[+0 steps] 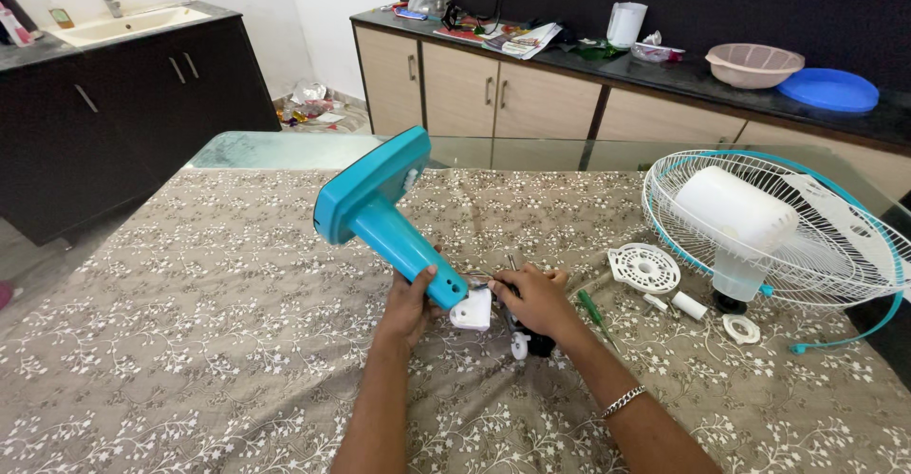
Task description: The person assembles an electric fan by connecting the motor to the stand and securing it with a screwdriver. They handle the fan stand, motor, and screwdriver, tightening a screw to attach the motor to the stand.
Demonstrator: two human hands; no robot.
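1. Gripping the teal fan stand (384,213) near its lower end, the left hand (410,305) sits just left of frame centre, fingers wrapped tight round the neck. The base plate points toward the upper left, tilted off the table, likely so the neck's open end faces the other hand.
2. Right hand (533,298), centre frame, is curled over a small black motor part (533,341) with wires. Fingers look pressed together on something near the white bracket (473,311) at the stand's lower end; I cannot tell exactly what they pinch.
3. White bracket touches the teal neck's end, between the two hands.
4. A green-handled screwdriver (590,308) lies just right of the right hand, within easy reach.
5. Loose parts are parked right of centre: a round white vented cap (644,267), a small white cylinder (689,305) and a white ring (741,328). They are kept apart from the hands, probably to avoid losing them.
6. White fan guard (826,246) with the white motor housing (735,210) rests at the right edge, on its side.
7. Everything sits on a floral tablecloth (190,341).
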